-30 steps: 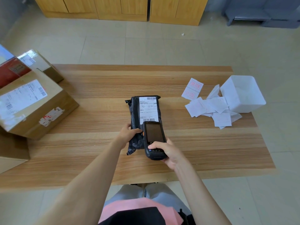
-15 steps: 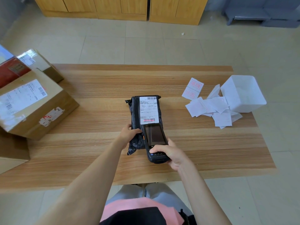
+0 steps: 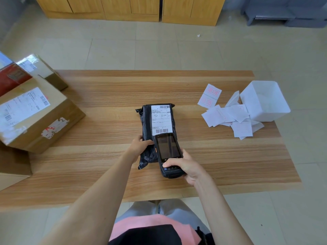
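A black plastic mailer bag (image 3: 146,124) lies on the wooden table (image 3: 106,165), its white shipping label (image 3: 161,120) with barcodes facing up. My left hand (image 3: 140,145) grips the bag's near left edge. My right hand (image 3: 187,167) holds a black handheld scanner (image 3: 168,152) over the bag's near end, thumb on the keys below its dark screen. The scanner's top sits just under the label's lower barcode and hides part of the bag.
Several cardboard boxes (image 3: 35,117) with labels are stacked at the table's left end. On the right, a white plastic bin (image 3: 265,100) lies tipped beside loose white slips (image 3: 228,114), some stamped red. Wooden cabinets (image 3: 131,7) stand beyond the tiled floor.
The scanner has drawn back toward me, uncovering the label's lower barcode. My left hand stays on the bag.
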`<state>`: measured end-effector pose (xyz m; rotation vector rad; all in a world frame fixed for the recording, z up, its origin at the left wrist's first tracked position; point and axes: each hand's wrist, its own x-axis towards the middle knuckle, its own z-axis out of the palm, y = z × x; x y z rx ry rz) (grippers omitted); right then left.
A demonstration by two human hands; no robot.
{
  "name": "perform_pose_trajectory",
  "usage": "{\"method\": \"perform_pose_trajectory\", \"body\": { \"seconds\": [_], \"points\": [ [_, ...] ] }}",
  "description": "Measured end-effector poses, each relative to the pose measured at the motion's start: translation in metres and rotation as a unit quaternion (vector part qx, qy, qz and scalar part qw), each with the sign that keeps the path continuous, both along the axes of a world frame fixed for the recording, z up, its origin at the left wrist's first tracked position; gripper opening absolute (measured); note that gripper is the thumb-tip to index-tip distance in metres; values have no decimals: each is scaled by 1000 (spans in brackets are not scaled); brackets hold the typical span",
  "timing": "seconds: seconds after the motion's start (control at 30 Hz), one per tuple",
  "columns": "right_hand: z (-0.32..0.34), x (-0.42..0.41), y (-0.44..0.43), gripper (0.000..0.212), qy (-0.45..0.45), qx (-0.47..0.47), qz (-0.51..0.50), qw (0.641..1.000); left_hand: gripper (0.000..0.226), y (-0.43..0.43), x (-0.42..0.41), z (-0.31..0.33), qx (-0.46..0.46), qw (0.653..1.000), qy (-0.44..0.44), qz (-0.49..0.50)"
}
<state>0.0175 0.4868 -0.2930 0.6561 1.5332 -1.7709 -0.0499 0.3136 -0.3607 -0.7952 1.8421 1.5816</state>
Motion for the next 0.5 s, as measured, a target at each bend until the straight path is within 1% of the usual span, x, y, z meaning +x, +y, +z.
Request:
{"method": "perform_pose_trajectory", "body": {
  "seconds": [0.03, 0.1, 0.27, 0.3, 0.4, 0.5],
  "points": [
    [-1, 0, 0, 73, 0, 1, 2, 1000, 53, 0, 0, 0, 0, 1000, 0, -1],
    [-2, 0, 0, 79, 3, 3, 2, 1000, 52, 0, -1, 0, 1, 1000, -2, -2],
    [-7, -3, 3, 108, 14, 5, -25, 1000, 50, -1, 0, -1, 10, 1000, -7, 7],
    [-8, -4, 6, 106, 18, 4, -33, 999, 50, -1, 0, 0, 11, 1000, -6, 7],
    [-11, -12, 20, 86, 26, 1, -69, 997, 51, -1, 0, 0, 14, 1000, -7, 7],
    [-19, -24, 38, 91, 37, 51, -90, 994, 52, -1, 0, 2, 19, 1000, -9, 6]
  ]
}}
